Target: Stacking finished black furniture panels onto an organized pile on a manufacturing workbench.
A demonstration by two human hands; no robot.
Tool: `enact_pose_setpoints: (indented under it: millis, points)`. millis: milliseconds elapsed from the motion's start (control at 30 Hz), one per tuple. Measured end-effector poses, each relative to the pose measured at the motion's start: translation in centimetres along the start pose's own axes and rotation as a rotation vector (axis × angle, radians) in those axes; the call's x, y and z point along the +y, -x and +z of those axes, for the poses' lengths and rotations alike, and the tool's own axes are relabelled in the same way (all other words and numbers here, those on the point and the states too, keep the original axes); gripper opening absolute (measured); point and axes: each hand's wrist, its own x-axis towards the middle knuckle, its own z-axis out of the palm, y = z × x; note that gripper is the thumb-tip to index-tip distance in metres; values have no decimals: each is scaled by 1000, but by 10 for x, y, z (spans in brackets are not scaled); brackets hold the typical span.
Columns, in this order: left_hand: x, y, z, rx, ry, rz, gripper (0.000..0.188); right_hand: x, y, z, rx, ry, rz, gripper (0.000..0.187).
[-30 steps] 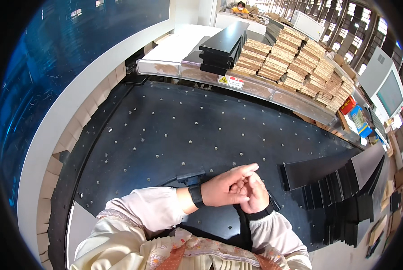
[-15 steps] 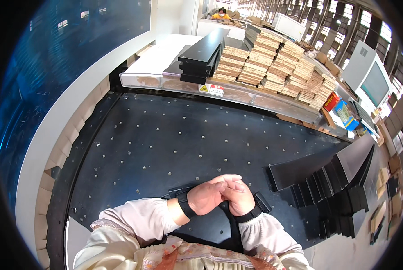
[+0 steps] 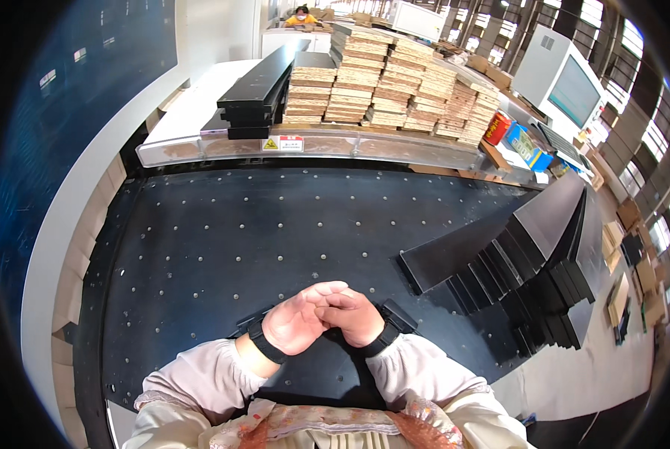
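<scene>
Tbl (image 3: pixel 260 243), dk, below | L hand (image 3: pixel 290 327): fingers loosely extended | R hand (image 3: pixel 361 322): fingers half-bent, touching L

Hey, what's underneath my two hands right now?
Below your bare left hand and bare right hand, which touch each other, is a flat, dark tabletop dotted with small, round, pale studs. The patch your hands cover is hidden, so I can't tell what lies there.
</scene>
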Motion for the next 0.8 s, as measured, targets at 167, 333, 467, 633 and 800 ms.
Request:
enact_pose_setpoints:
  millis: [167, 333, 467, 633, 800]
  points:
    - [-1, 0, -3, -23, -51, 15, 68, 6, -2, -4, -16, -50, 60, 19]
    - [1, 2, -3, -8, -72, 11, 71, 8, -4, -2, -36, -63, 44, 20]
    - [0, 0, -2, -7, -64, 10, 72, 10, -5, -5, -38, -20, 45, 25]
    - [1, 0, -3, -9, -57, -1, 72, 3, -2, 1, -26, -5, 7, 29]
    - [1, 0, -7, -11, -65, -18, 69, 1, -1, 0, -69, -58, 29, 28]
